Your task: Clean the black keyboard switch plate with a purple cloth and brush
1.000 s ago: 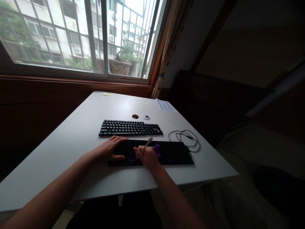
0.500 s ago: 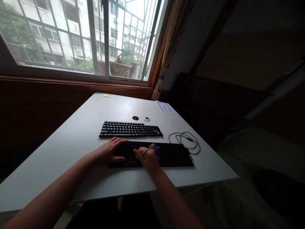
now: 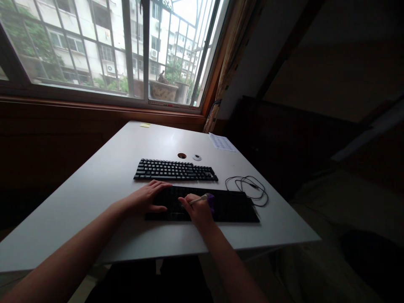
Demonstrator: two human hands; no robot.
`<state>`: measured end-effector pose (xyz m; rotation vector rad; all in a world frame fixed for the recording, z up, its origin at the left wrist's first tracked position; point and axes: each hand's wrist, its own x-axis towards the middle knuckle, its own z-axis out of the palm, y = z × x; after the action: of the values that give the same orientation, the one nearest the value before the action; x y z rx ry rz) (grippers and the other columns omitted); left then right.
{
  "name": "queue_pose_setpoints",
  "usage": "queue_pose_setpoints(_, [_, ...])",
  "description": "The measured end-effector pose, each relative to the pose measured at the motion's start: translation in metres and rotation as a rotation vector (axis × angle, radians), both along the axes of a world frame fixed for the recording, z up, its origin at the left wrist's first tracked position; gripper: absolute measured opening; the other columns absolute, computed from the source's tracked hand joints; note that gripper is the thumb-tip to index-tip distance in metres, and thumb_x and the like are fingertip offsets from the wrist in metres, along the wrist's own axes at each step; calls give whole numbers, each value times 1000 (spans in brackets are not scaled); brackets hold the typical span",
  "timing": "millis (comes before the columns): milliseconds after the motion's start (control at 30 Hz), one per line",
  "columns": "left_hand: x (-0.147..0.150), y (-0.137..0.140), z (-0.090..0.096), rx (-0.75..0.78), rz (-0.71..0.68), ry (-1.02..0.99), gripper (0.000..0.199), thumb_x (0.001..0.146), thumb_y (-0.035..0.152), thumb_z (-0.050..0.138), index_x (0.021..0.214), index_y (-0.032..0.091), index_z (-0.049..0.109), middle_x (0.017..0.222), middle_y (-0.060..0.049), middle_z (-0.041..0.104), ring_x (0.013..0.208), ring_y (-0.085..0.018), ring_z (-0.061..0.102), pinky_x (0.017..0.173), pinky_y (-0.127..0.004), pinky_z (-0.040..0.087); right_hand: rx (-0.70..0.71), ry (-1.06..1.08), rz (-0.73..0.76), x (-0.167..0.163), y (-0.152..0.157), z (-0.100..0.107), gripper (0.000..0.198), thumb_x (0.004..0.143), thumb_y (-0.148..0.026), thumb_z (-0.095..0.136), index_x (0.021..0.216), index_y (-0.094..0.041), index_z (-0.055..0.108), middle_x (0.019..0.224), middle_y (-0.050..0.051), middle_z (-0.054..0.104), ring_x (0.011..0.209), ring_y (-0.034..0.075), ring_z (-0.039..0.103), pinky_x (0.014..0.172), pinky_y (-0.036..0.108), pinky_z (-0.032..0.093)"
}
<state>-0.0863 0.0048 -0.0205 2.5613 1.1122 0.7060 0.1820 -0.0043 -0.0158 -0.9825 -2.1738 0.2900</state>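
Observation:
A long black keyboard base (image 3: pixel 235 208) lies flat near the table's front edge; its surface detail is too dark to make out. My left hand (image 3: pixel 151 197) rests on its left end, thumb and fingers spread apart. Over the middle of the base, my right hand (image 3: pixel 198 208) is closed around a slim, light-handled tool (image 3: pixel 199 199), like a brush or pen. Its working tip is hidden by the fingers or too small to see. A purple piece (image 3: pixel 210 203) shows beside this hand; I cannot tell whether it belongs to the tool.
Behind the base, black keycaps (image 3: pixel 175 170) sit in a keyboard layout. A coiled black cable (image 3: pixel 251 189) lies right. Farther back are a round table hole (image 3: pixel 182 155), a white ring-shaped cover (image 3: pixel 197 157), a printed sheet (image 3: pixel 222 142) and yellow notes (image 3: pixel 145 125).
The tool has tilted in my right hand, its upper end now lower and farther right. My left hand stays on the base. The whole view has shifted slightly.

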Motion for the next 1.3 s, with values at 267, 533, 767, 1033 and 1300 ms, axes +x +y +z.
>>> queue_pose_setpoints(267, [0,-1,1,-15,7,-14,80,83,46,79,151,29,40,145,-11,55,130,-32,50,110,-50,44,-63,34,37,-4,3,1,53,105,-54,45,68,-21,62,67,3,68,63,15,64,63,25,43])
queue_pose_setpoints(533, [1,0,1,-11,7,-22,81,82,46,80,151,30,40,144,-11,56,130,-32,51,110,-49,45,-113,65,89,-9,6,1,56,102,-63,45,67,-21,60,65,1,65,60,14,60,62,24,42])
queue_pose_setpoints(767, [0,0,-1,-2,12,-27,81,82,47,80,151,29,41,142,-11,57,130,-32,51,110,-49,45,-177,40,129,-12,8,6,57,104,-58,41,63,-21,55,60,0,62,56,13,57,57,23,40])
queue_pose_setpoints(1033, [0,0,0,7,-1,-32,81,82,48,79,151,30,41,143,-10,56,130,-32,51,110,-48,45,-134,51,110,-12,4,4,57,105,-59,39,66,-22,57,65,2,65,62,14,61,61,24,43])
queue_pose_setpoints(1300, [-1,1,-2,12,2,-20,81,82,47,80,151,29,40,143,-10,56,130,-32,51,110,-48,45,-143,56,127,-12,3,4,57,105,-59,40,65,-22,55,63,0,61,59,14,57,59,25,39])
